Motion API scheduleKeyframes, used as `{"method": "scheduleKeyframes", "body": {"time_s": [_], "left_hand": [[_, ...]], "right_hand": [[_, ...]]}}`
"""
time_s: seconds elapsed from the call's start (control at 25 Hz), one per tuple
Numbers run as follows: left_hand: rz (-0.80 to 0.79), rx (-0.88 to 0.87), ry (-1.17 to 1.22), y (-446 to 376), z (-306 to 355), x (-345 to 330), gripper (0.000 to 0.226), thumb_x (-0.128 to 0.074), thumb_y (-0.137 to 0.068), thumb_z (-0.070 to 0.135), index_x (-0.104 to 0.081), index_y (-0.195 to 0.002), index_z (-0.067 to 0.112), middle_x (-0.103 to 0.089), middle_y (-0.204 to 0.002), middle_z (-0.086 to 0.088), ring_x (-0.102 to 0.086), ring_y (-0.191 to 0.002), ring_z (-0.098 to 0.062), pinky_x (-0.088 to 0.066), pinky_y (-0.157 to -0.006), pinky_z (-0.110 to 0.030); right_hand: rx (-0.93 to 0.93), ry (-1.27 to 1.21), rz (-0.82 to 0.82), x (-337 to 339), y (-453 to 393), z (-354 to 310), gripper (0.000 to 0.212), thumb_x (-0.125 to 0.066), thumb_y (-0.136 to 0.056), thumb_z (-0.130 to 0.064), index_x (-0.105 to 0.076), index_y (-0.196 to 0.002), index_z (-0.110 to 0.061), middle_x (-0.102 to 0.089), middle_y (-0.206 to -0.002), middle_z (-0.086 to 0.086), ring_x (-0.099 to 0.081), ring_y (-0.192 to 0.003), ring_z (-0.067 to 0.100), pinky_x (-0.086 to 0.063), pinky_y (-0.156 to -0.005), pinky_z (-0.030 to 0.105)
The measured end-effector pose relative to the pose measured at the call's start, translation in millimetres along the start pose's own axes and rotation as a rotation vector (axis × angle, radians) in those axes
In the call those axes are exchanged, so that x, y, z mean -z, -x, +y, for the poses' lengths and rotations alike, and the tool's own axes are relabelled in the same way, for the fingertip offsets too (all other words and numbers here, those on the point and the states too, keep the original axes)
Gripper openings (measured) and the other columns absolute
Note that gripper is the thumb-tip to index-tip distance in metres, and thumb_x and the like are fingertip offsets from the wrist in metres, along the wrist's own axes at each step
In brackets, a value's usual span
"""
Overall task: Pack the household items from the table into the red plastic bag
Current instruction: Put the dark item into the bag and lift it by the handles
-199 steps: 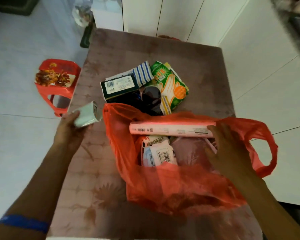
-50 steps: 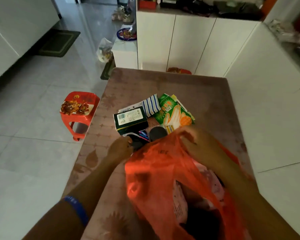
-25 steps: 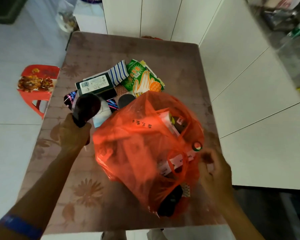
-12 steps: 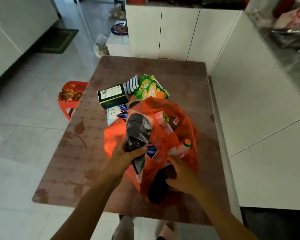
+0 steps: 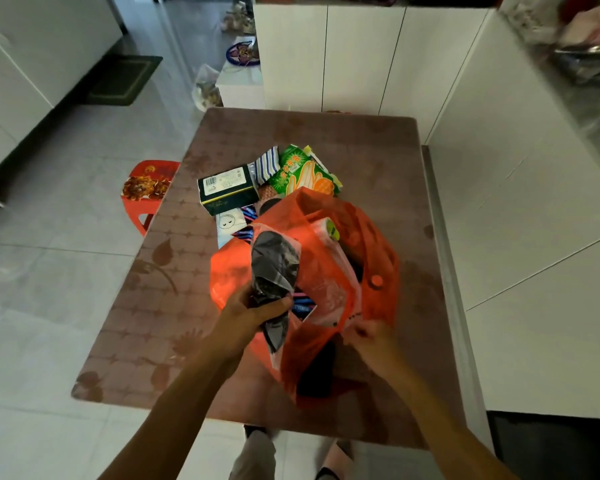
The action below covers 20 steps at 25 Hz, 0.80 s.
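1. a second ago the left hand [image 5: 257, 308] gripped the dark wrapped item [image 5: 274, 271] off the bag's left side, over the table. now we see that item above the mouth of the red plastic bag [image 5: 326, 271], the fingers curled round its lower end. we judge the drop-in is under way, not done.
2. the right hand [image 5: 364, 332] has shifted from the bag's right flank to its near rim. the fingers pinch the plastic there, apparently holding the mouth open.
3. the bag sits near the middle of the table [image 5: 378, 161], leaning toward the near edge. it is already crowded: a white roll [image 5: 322, 228], a small orange cap [image 5: 376, 281], and a dark object low against the near wall.
4. awaiting packing, in a heap just beyond the bag toward the far edge: a dark green box [image 5: 227, 188], a striped packet [image 5: 266, 162], a green glove packet [image 5: 302, 174], a white packet [image 5: 230, 225]. they look unmoved over the last half second.
5. a red stool [image 5: 147, 183] stands off the table's left edge, outside the work.
6. in the way: the white roll and bunched plastic crowd the mouth, so we expect the dark item may catch on entry.
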<state>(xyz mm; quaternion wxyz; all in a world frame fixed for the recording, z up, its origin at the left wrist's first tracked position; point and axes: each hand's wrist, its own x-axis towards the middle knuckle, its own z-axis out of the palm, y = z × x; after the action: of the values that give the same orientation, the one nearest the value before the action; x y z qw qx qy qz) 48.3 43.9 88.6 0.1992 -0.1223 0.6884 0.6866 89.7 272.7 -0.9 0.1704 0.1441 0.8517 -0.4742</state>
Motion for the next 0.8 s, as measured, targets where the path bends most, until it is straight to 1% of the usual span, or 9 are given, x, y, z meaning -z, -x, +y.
{"method": "scheduleKeyframes", "body": {"time_s": [0.08, 0.16, 0.28, 0.44, 0.48, 0.56, 0.64, 0.72, 0.8], "left_hand": [[-0.016, -0.001, 0.007, -3, 4, -3, 0.022, -0.073, -0.079, 0.007, -0.069, -0.099, 0.015, -0.075, -0.082, 0.006, -0.069, -0.077, -0.011, -0.054, -0.069, -0.026], [-0.057, -0.016, 0.034, -3, 14, -11, 0.023, -0.071, -0.080, 0.003, -0.068, -0.101, 0.013, -0.075, -0.084, 0.004, -0.068, -0.081, -0.016, -0.054, -0.072, -0.029], [-0.153, -0.014, 0.137, -2, 27, -30, 0.027, -0.067, -0.079, -0.005, -0.067, -0.103, 0.009, -0.074, -0.096, -0.009, -0.069, -0.089, -0.025, -0.057, -0.080, -0.037], [-0.302, 0.023, 0.162, -19, 46, -71, 0.037, -0.068, -0.079, -0.001, -0.065, -0.112, 0.017, -0.071, -0.113, -0.011, -0.066, -0.102, -0.030, -0.053, -0.091, -0.043], [-0.283, -0.012, 0.036, -27, 47, -80, 0.038, -0.071, -0.080, 0.009, -0.062, -0.116, 0.021, -0.068, -0.120, -0.009, -0.064, -0.106, -0.028, -0.051, -0.093, -0.042], [-0.157, -0.182, -0.575, -45, 37, -86, 0.061, -0.066, -0.079, 0.049, -0.049, -0.131, 0.023, -0.056, -0.136, -0.007, -0.055, -0.119, -0.026, -0.045, -0.099, -0.045], [0.096, -0.327, -1.154, -47, 18, -70, 0.083, -0.047, -0.074, 0.075, -0.040, -0.137, 0.022, -0.047, -0.139, -0.005, -0.044, -0.125, -0.030, -0.036, -0.103, -0.051], [0.119, -0.315, -1.387, -47, 2, -42, 0.080, -0.051, -0.072, 0.072, -0.041, -0.137, 0.025, -0.042, -0.140, -0.004, -0.037, -0.128, -0.031, -0.032, -0.103, -0.051], [0.006, -0.218, -1.439, -45, -10, -11, 0.076, -0.065, -0.074, 0.054, -0.038, -0.140, 0.027, -0.038, -0.144, -0.005, -0.037, -0.128, -0.031, -0.039, -0.099, -0.045]], "right_hand": [[-0.022, -0.508, 0.000, 47, 15, -43, 0.026, -0.061, -0.093, -0.022, -0.065, -0.071, -0.010, -0.041, -0.042, -0.007, -0.035, -0.036, 0.009, -0.029, -0.042, 0.026], [0.091, -0.760, -0.029, 93, 25, -92, 0.027, -0.057, -0.092, -0.027, -0.061, -0.074, -0.007, -0.035, -0.043, -0.005, -0.029, -0.035, 0.008, -0.025, -0.039, 0.024], [0.308, -0.910, -0.016, 136, 25, -149, 0.027, -0.056, -0.088, -0.039, -0.060, -0.070, -0.018, -0.032, -0.045, -0.005, -0.026, -0.035, 0.008, -0.017, -0.041, 0.027], [0.381, -0.960, -0.007, 145, 21, -175, 0.028, -0.056, -0.087, -0.040, -0.059, -0.070, -0.019, -0.034, -0.045, -0.007, -0.026, -0.036, 0.007, -0.016, -0.042, 0.029], [0.374, -0.979, -0.003, 145, 20, -175, 0.027, -0.057, -0.086, -0.040, -0.057, -0.070, -0.018, -0.035, -0.045, -0.008, -0.026, -0.036, 0.006, -0.015, -0.043, 0.028], [0.357, -1.012, 0.039, 146, 19, -169, 0.029, -0.058, -0.086, -0.040, -0.054, -0.070, -0.017, -0.034, -0.045, -0.008, -0.026, -0.037, 0.006, -0.015, -0.043, 0.027], [0.347, -1.009, 0.103, 151, 20, -164, 0.030, -0.057, -0.089, -0.038, -0.053, -0.069, -0.016, -0.033, -0.045, -0.008, -0.026, -0.037, 0.006, -0.019, -0.040, 0.024], [0.350, -0.986, 0.173, 153, 18, -162, 0.030, -0.056, -0.094, -0.030, -0.052, -0.067, -0.017, -0.034, -0.046, -0.008, -0.028, -0.038, 0.006, -0.023, -0.038, 0.020], [0.372, -0.904, 0.249, 149, 16, -162, 0.025, -0.059, -0.092, -0.016, -0.055, -0.067, -0.019, -0.043, -0.051, -0.008, -0.038, -0.042, 0.005, -0.032, -0.039, 0.017]]}}
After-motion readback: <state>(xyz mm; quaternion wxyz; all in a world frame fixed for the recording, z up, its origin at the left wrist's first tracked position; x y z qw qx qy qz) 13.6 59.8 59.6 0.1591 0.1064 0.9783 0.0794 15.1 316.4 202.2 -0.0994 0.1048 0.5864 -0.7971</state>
